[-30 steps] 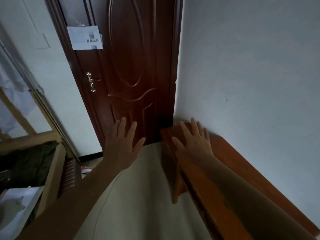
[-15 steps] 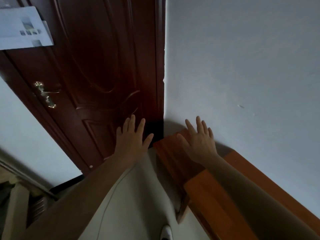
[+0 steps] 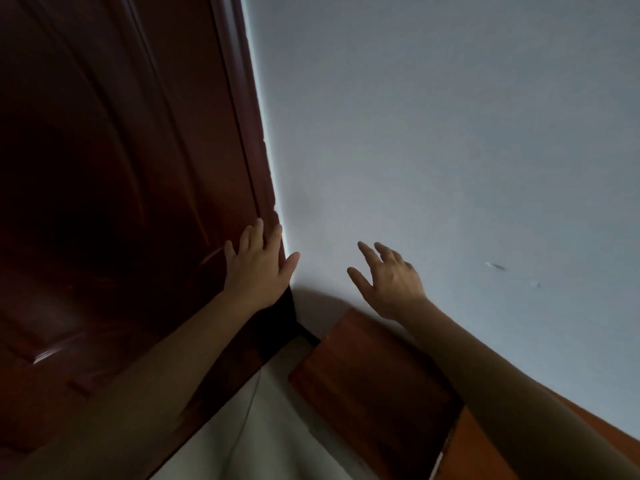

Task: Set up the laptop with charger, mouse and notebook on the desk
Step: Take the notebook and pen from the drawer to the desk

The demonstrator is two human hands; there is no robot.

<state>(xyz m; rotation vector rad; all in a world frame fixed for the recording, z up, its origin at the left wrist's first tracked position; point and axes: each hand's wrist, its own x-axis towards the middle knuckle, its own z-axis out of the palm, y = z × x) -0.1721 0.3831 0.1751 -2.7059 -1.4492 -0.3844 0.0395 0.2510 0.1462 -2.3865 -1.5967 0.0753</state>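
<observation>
Two hands are up in my view, both spread wide with straight fingers, holding nothing. I see the left hand [image 3: 258, 268] in front of the right edge of the dark wooden door [image 3: 121, 202]; whether it touches I cannot tell. The right hand [image 3: 388, 282] hangs before the pale wall [image 3: 450, 133], just above the far corner of the reddish wooden desk [image 3: 363, 375], which runs along that wall on the right. Pale floor [image 3: 277, 445] shows between door and desk.

Door [image 3: 121, 202] blocks left; wall [image 3: 450, 133] blocks ahead; desk [image 3: 363, 382] fills lower right; floor [image 3: 277, 445] strip between free.
</observation>
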